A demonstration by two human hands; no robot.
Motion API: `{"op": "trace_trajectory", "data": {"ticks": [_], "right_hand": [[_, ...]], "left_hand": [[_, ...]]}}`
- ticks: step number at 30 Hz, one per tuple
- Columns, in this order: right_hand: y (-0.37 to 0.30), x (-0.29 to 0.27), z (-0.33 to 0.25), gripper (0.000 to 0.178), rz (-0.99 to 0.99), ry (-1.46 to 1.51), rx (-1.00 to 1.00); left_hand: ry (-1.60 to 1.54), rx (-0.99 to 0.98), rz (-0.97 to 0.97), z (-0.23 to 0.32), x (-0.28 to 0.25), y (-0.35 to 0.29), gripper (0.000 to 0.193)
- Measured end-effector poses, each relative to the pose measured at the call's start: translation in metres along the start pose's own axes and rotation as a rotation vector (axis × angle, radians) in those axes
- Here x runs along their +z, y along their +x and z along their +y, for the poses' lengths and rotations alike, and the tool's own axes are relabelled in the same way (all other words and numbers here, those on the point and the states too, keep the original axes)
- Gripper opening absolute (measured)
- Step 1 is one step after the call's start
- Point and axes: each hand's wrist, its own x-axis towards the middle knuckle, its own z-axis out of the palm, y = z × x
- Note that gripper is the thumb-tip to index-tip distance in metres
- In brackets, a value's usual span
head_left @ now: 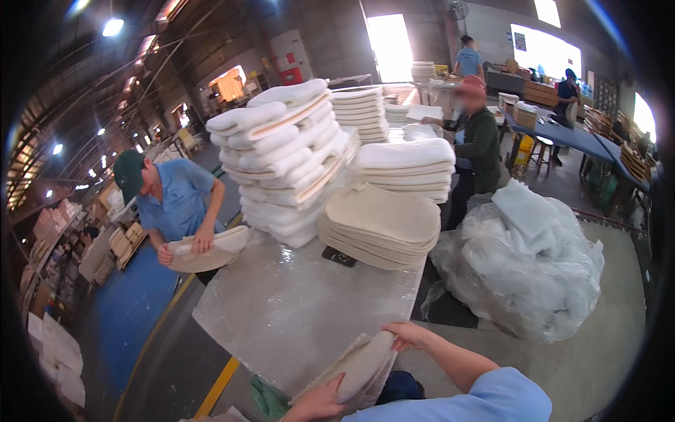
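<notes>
The right hand (412,337) has its fingers pinched on the upper end of a beige pad (357,363); the left hand (320,401) touches its lower end, finger opening unclear. The pad slants lower left to upper right at the near edge of the desk (281,309), whose plastic-covered top spreads toward stacked beige pads (380,228).

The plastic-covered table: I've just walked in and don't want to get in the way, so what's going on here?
The person's left hand and right hand hold a cream fabric piece at the near edge of the plastic-covered table. Farther back on it stand a cream stack and a taller white padded stack. At left, a co-worker in a green cap handles another pale piece.
</notes>
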Motion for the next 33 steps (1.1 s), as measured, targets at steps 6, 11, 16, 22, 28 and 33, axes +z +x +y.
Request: {"op": "trace_trajectory", "data": {"ticks": [6,11,16,22,28,33], "right_hand": [[0.027,0.023,0.006,0.062,-0.068,-0.433,0.199],[0.038,0.053,-0.016,0.058,-0.033,-0.482,0.024],[-0.007,0.054,0.002,0.052,-0.069,0.187,-0.399],[0.005,0.07,0.047,0.063,0.083,0.243,-0.493],[0.02,0.079,0.049,0.066,0.201,0.474,-0.451],[-0.022,0.081,0.081,0.058,0.346,0.625,-0.531]], "left_hand": [[-0.439,0.187,-0.022,0.001,-0.044,-0.056,0.09],[-0.626,0.03,-0.24,-0.083,0.007,0.005,0.069],[-0.607,0.071,-0.191,-0.121,0.033,0.03,0.069],[-0.567,0.094,-0.185,-0.122,0.033,0.043,0.067],[-0.558,0.061,-0.288,-0.114,0.024,0.053,0.067],[-0.383,0.112,-0.328,-0.089,0.02,0.052,0.064]]}}
